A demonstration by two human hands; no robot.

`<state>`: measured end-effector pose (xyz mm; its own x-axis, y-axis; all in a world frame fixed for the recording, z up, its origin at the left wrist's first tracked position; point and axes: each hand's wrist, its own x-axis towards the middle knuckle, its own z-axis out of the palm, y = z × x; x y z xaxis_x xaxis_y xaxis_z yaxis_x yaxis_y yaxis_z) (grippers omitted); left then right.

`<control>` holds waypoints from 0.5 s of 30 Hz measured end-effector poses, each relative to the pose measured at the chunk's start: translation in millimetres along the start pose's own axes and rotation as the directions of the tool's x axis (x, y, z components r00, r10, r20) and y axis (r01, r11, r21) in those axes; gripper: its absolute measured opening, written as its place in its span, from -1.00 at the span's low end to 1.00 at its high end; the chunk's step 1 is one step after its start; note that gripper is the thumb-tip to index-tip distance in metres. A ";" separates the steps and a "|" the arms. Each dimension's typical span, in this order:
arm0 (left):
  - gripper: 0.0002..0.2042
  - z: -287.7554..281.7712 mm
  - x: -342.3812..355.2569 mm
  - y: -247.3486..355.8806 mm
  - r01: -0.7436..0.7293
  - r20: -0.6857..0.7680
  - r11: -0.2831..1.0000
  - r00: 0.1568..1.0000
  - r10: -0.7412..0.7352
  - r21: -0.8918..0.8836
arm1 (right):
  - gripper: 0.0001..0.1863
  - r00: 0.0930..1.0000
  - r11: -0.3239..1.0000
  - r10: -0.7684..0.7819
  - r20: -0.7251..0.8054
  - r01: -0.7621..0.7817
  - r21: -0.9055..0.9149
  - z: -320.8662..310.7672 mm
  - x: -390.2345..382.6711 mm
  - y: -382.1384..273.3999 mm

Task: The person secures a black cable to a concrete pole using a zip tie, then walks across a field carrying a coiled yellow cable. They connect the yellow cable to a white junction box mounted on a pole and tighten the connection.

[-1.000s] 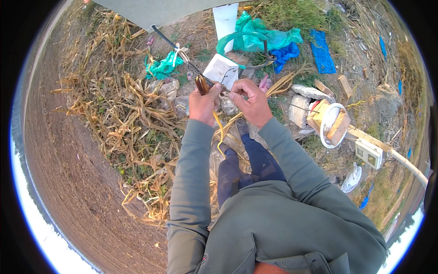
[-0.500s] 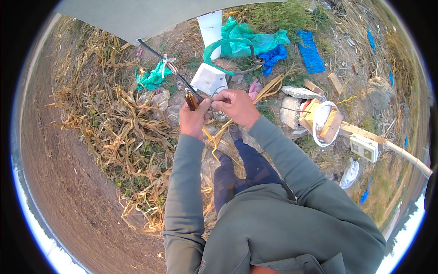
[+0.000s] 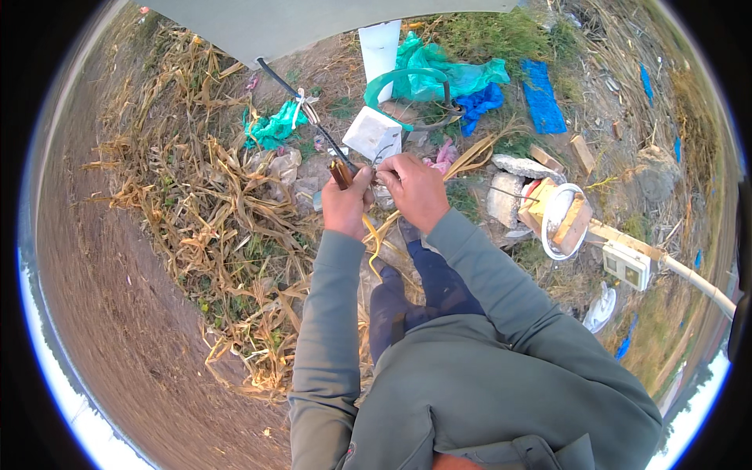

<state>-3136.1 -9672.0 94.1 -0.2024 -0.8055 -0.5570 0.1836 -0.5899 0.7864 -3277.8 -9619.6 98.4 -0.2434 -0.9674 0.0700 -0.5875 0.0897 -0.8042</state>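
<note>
A black cable (image 3: 286,84) runs from under a grey panel down to my hands, with white ties wrapped round it partway. My left hand (image 3: 345,207) is closed on its lower end, together with a brown-handled tool (image 3: 341,175) whose kind I cannot make out. Close beside it, my right hand (image 3: 417,193) pinches at a thin dark wire (image 3: 381,151), which curves up past the fingertips. The fingers hide where wire and cable meet. Below the left hand hangs a yellow strand (image 3: 376,249), reaching down toward my feet.
The grey panel (image 3: 313,23) overhangs the top. Beyond my hands are a white block (image 3: 373,134), a green hoop (image 3: 374,88) and green plastic sheeting (image 3: 470,77). Dry corn stalks (image 3: 227,211) cover the left. A pole (image 3: 697,283) with a white box (image 3: 626,265) lies right.
The surroundings have shifted slightly right in the view. Both hands stay close together at the cable end, with the right fingers a little lower against the left hand.
</note>
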 end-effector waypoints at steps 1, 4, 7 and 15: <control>-0.94 -5.1 -16.4 -10.0 -0.079 0.024 0.997 0.997 0.079 -0.007 | -0.85 1.000 1.000 0.012 0.012 -0.012 0.006 0.7 -0.2 -0.1; -0.94 0.7 -0.4 3.8 0.027 -0.046 0.999 0.999 -0.025 0.038 | -0.85 0.996 0.969 0.059 0.068 -0.073 0.237 3.1 0.3 4.9; -0.93 2.7 9.3 9.9 0.040 -0.046 0.998 0.998 -0.038 0.045 | -0.82 0.973 0.900 0.101 0.209 -0.179 0.397 4.4 6.0 15.1; -0.92 -8.9 -22.2 -21.7 -0.085 -0.031 0.996 0.996 0.085 -0.005 | -0.81 0.707 0.392 0.448 0.547 -0.705 0.591 8.2 8.9 16.5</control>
<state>-3127.0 -9641.8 87.0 -0.1556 -0.8541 -0.4963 0.2048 -0.5194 0.8296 -3283.3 -9628.8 81.0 -0.0132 -0.7738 -0.6333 0.3975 0.5771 -0.7134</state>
